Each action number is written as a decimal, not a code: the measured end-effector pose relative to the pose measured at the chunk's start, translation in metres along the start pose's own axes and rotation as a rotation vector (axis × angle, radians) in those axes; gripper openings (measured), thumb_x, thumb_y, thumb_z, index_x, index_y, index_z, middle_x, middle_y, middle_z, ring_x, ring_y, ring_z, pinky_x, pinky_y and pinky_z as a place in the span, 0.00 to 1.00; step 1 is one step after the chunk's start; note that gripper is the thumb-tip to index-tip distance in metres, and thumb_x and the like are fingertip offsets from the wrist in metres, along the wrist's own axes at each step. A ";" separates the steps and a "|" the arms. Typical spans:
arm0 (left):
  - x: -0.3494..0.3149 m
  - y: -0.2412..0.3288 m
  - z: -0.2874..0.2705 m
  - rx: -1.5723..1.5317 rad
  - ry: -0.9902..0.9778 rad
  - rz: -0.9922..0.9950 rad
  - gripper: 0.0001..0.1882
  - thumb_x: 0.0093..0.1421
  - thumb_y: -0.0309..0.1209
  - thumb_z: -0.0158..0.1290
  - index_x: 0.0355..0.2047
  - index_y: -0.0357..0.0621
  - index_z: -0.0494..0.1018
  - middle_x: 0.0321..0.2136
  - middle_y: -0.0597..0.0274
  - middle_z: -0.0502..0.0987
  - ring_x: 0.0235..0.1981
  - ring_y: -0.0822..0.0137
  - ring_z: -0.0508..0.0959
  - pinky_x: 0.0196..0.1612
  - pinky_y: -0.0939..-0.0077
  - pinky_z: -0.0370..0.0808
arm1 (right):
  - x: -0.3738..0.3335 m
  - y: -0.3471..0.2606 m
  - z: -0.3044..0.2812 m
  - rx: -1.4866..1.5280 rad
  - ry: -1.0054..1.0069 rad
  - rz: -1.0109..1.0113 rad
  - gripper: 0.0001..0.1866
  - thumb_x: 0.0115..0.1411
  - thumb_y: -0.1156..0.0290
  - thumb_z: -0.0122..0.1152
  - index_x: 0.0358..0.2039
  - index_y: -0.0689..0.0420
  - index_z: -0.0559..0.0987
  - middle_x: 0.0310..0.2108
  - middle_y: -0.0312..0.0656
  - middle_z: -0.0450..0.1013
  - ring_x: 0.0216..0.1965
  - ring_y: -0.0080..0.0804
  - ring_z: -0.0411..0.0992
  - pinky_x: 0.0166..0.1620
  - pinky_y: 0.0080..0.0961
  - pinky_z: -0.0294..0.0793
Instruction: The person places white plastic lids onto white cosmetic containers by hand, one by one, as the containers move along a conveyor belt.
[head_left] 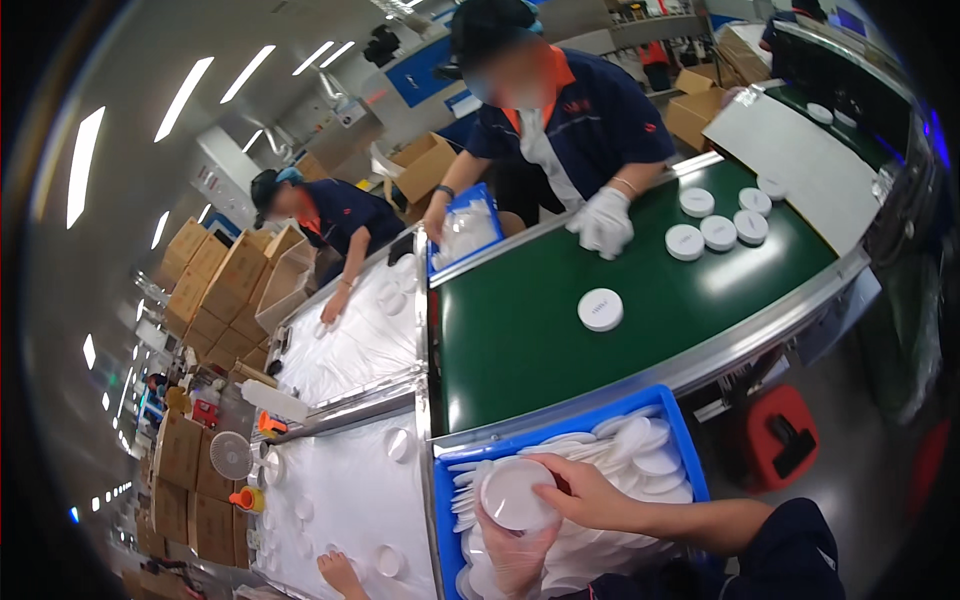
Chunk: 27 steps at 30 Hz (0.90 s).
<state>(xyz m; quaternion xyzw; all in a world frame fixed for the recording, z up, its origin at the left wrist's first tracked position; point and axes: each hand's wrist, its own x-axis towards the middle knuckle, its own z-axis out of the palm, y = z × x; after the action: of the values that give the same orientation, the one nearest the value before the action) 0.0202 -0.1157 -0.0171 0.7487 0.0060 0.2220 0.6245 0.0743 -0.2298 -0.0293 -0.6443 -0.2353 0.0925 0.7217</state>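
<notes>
Round white cap (513,495), one: above the blue bin (687,443), left hand (517,556) cupped around it, right hand (582,492) gripping its edge. White discs (652,460): heaped inside the bin. Green conveyor belt (510,350): beyond the bin, bearing round white pieces (600,310).

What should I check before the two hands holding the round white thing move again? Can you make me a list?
1. Left hand supporting the round white thing: ok, from below.
2. Right hand on it: ok, thumb on top.
3. Blue bin close by: ok, under the hands, with many white discs inside.
4. Helper's gloved hand out of the way: ok, across the green belt.
5. Bottom of the round white thing: cannot tell, it's hidden.
6. Belt stopped: cannot tell.
</notes>
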 end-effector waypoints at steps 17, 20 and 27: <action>-0.008 0.009 -0.003 0.344 -0.110 -0.030 0.24 0.49 0.24 0.52 0.48 0.32 0.61 0.38 0.52 0.72 0.40 0.62 0.73 0.45 0.72 0.71 | -0.008 0.006 -0.002 -0.132 0.055 0.135 0.19 0.50 0.73 0.47 0.45 0.63 0.65 0.24 0.52 0.71 0.25 0.42 0.72 0.30 0.31 0.70; -0.005 0.007 -0.016 0.339 -0.078 -0.176 0.17 0.52 0.29 0.55 0.40 0.33 0.69 0.33 0.54 0.76 0.30 0.67 0.76 0.35 0.72 0.72 | -0.004 0.005 -0.001 -0.155 0.103 0.052 0.17 0.53 0.67 0.48 0.40 0.65 0.68 0.20 0.53 0.70 0.24 0.51 0.69 0.28 0.39 0.67; -0.008 0.008 -0.029 0.819 -0.078 0.440 0.20 0.48 0.27 0.58 0.41 0.36 0.67 0.36 0.51 0.71 0.36 0.54 0.72 0.41 0.63 0.69 | 0.002 0.008 -0.007 -0.348 0.177 0.021 0.14 0.55 0.62 0.48 0.22 0.59 0.73 0.20 0.50 0.70 0.24 0.51 0.68 0.27 0.42 0.65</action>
<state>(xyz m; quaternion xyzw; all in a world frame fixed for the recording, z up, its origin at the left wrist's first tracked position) 0.0011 -0.0927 -0.0083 0.9250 -0.0891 0.3001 0.2154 0.0804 -0.2343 -0.0371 -0.7675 -0.1768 0.0010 0.6162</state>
